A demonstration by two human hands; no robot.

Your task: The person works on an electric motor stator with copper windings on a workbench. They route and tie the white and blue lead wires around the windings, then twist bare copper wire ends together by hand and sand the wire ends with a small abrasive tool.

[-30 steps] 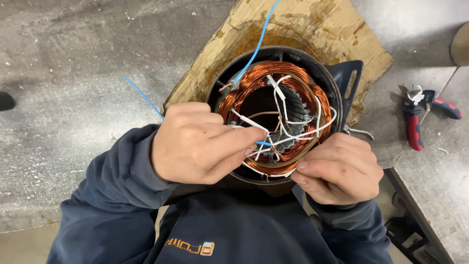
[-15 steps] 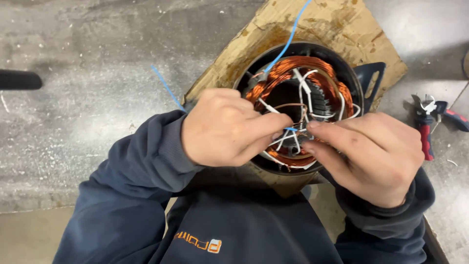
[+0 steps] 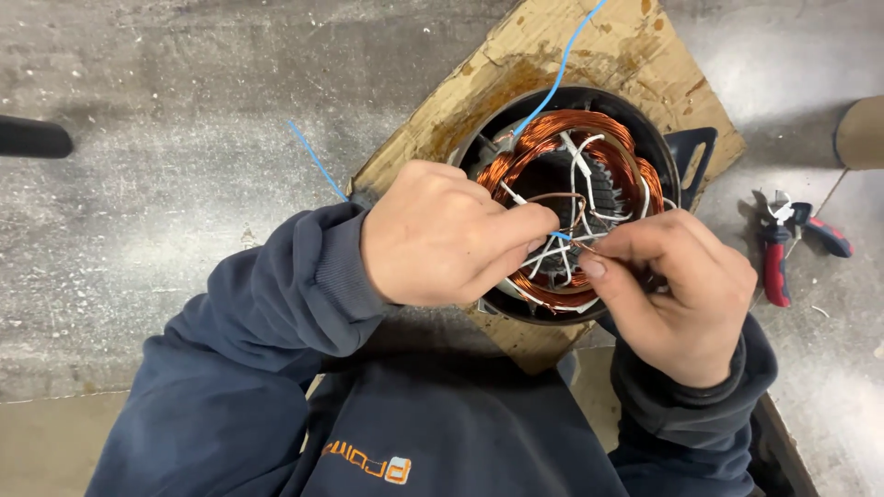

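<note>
- Grey concrete floor [image 3: 166, 184] carried everything, with a stained, torn sheet of cardboard [image 3: 635, 55] laid on it, apparently to keep the work off the bare floor.
- On the cardboard, toward its near edge, sat a round black motor housing [image 3: 668, 170], open end up so that its copper windings [image 3: 539, 152] and white sleeved leads [image 3: 580, 166] could be reached from above.
- The left hand [image 3: 442, 235] was closed, thumb and forefinger pinching a thin copper wire loop [image 3: 557, 198] over the middle of the housing.
- The right hand [image 3: 681, 285] was also closed, fingertips nipping the other end of that same loop, seemingly to keep it taut between both hands.
- A blue wire [image 3: 552, 83] ran out of the windings across the cardboard's far edge; a second blue strand [image 3: 313, 161] lay on the concrete beside the left sleeve.
- Red-handled pliers [image 3: 778, 262] lay on the floor just past the cardboard's right edge, within reach.
</note>
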